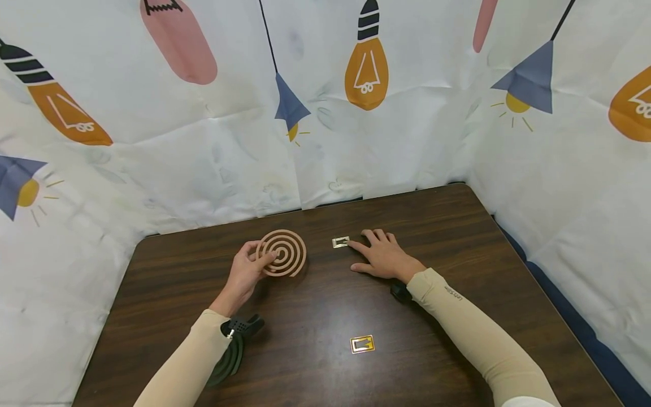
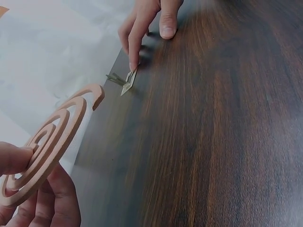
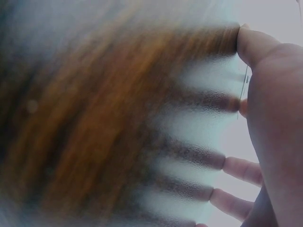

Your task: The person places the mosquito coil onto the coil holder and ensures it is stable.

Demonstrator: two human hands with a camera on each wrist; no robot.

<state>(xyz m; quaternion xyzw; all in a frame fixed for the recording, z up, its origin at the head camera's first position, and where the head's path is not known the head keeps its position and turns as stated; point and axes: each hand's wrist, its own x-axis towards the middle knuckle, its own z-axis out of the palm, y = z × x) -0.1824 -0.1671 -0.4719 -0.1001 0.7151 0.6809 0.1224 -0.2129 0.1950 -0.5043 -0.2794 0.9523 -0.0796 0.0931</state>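
My left hand (image 1: 247, 274) pinches a tan mosquito coil (image 1: 292, 242) between thumb and fingers, up off the table; in the left wrist view the coil (image 2: 71, 127) tilts edge-on, its thumb near the centre. To the right, my right hand (image 1: 385, 257) lies low over the table with fingers spread. Its index fingertip is right at the edge of a small metal coil stand (image 1: 335, 245). In the left wrist view that stand (image 2: 127, 88) shows a bent-up tongue. The right wrist view shows thumb and fingertips (image 3: 241, 170) down at the tabletop.
A second, gold-coloured coil stand (image 1: 362, 344) lies flat nearer the front of the brown wooden table (image 1: 305, 362). Dark green coils (image 1: 227, 362) lie partly hidden under my left forearm. A white printed cloth (image 1: 325, 152) hangs behind and beside the table.
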